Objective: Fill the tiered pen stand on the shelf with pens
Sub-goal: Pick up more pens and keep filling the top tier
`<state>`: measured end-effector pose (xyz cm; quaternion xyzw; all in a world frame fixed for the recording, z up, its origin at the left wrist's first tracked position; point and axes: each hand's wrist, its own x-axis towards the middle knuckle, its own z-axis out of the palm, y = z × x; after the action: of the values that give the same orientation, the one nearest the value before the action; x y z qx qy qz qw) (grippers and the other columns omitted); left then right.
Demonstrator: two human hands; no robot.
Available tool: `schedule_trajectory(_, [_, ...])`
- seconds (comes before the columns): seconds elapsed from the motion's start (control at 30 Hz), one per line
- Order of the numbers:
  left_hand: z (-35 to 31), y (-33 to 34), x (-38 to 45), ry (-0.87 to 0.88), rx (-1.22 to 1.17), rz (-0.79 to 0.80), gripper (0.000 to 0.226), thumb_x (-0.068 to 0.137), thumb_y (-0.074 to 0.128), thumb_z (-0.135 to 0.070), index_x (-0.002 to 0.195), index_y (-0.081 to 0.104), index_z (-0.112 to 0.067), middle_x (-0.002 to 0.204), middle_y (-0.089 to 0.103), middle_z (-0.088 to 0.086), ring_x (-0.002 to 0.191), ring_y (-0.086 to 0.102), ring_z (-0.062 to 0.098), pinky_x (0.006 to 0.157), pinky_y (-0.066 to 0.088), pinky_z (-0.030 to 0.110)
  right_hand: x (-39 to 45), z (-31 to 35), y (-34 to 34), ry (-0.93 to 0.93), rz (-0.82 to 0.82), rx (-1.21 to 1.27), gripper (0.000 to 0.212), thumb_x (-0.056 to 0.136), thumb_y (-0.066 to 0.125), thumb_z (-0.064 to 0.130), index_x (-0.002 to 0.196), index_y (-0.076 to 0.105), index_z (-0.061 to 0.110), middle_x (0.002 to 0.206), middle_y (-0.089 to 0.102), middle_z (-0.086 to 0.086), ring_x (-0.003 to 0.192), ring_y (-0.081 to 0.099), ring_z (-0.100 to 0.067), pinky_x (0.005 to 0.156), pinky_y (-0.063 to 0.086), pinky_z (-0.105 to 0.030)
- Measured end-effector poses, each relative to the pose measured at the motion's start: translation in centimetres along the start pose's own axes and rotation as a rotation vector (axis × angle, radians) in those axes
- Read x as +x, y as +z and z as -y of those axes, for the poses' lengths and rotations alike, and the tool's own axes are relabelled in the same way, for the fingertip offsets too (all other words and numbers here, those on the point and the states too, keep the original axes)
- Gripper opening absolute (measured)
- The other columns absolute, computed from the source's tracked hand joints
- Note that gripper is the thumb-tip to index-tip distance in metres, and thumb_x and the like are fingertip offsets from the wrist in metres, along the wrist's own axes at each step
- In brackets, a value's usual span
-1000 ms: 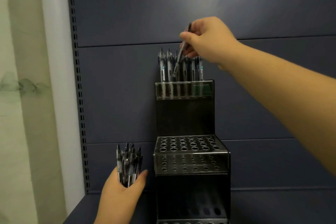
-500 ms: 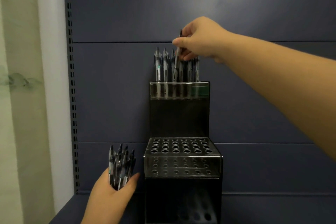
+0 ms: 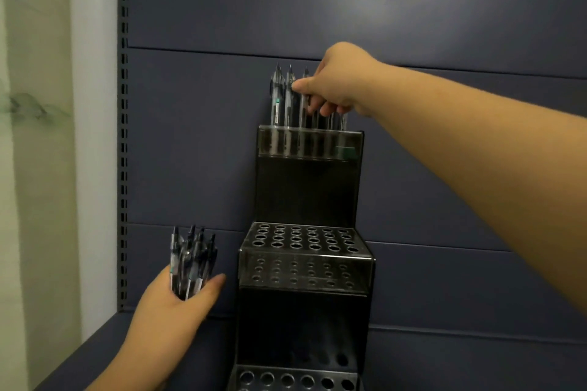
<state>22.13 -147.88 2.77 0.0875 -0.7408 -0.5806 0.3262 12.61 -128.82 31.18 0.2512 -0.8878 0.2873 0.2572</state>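
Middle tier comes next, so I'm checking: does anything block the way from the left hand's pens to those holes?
Nothing visible does. The left hand holds its pens just left of the middle tier, whose holes lie open.

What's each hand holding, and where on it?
Left hand grips a bundle of pens by their lower ends. Right hand pinches one pen mid-barrel in the top tier.

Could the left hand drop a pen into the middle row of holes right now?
Probably not yet: the left hand grips a bundle of pens beside the stand, so no finger is free, though the middle tier is open and uncovered.
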Motion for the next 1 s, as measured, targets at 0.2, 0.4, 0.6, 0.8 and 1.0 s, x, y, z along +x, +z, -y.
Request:
schedule_trajectory(0.2, [-0.4, -0.2, -0.5, -0.001, -0.085, 0.053, 0.021, 0.086, 0.076, -0.025, 0.077, 0.06, -0.016, 0.062, 0.063, 0.003, 0.063, 0.06, 0.022, 0.059, 0.045, 0.034, -2.2, -0.2, 0.3, 0.049, -0.09, -0.135, 0.052, 0.091, 0.069, 0.052, 0.101, 0.075, 0.001, 0.08, 0.074, -0.01, 0.063, 0.059, -0.023, 0.057, 0.049, -0.032])
schedule_trajectory(0.4, [-1.5, -0.7, -1.3, 0.062, -0.087, 0.086, 0.013, 0.085, 0.076, -0.026, 0.082, 0.064, -0.023, 0.067, 0.068, 0.002, 0.06, 0.064, 0.012, 0.056, 0.044, 0.024, -9.1, 2.0, 4.7, -0.228, -0.217, -0.253, 0.03, 0.091, 0.065, 0.055, 0.091, 0.065, 0.025, 0.08, 0.063, 0.009, 0.079, 0.061, -0.012, 0.07, 0.049, -0.033])
schedule_trajectory(0.6, [-2.4, -1.2, -1.5, 0.105, -0.187, 0.107, 0.015, 0.086, 0.074, -0.031, 0.078, 0.061, -0.034, 0.067, 0.064, -0.002, 0.058, 0.059, 0.017, 0.052, 0.045, 0.033, -14.6, 5.0, 10.2, -0.365, 0.168, -0.454, 0.042, 0.092, 0.057, 0.065, 0.095, 0.073, 0.026, 0.083, 0.068, 0.007, 0.076, 0.063, -0.011, 0.072, 0.057, -0.037])
schedule_trajectory(0.8, [-2.8, -1.4, -2.2, 0.133, -0.224, 0.118, 0.005, 0.091, 0.068, -0.03, 0.09, 0.067, -0.035, 0.079, 0.07, -0.013, 0.064, 0.062, 0.003, 0.055, 0.043, 0.028, -16.3, 5.6, 11.6, -0.276, 0.177, -0.264, 0.036, 0.087, 0.067, 0.059, 0.1, 0.074, 0.026, 0.086, 0.07, 0.009, 0.08, 0.064, -0.008, 0.08, 0.057, -0.037])
schedule_trajectory(1.0, [-3.3, -1.5, -2.0, 0.186, -0.132, 0.065, 0.009, 0.091, 0.064, -0.027, 0.084, 0.06, -0.031, 0.068, 0.064, -0.006, 0.052, 0.055, 0.001, 0.047, 0.036, 0.023, -16.4, 6.2, 12.0, -0.167, 0.085, -0.146, 0.031, 0.089, 0.068, 0.056, 0.084, 0.076, 0.026, 0.074, 0.073, 0.007, 0.074, 0.068, -0.007, 0.085, 0.057, -0.039])
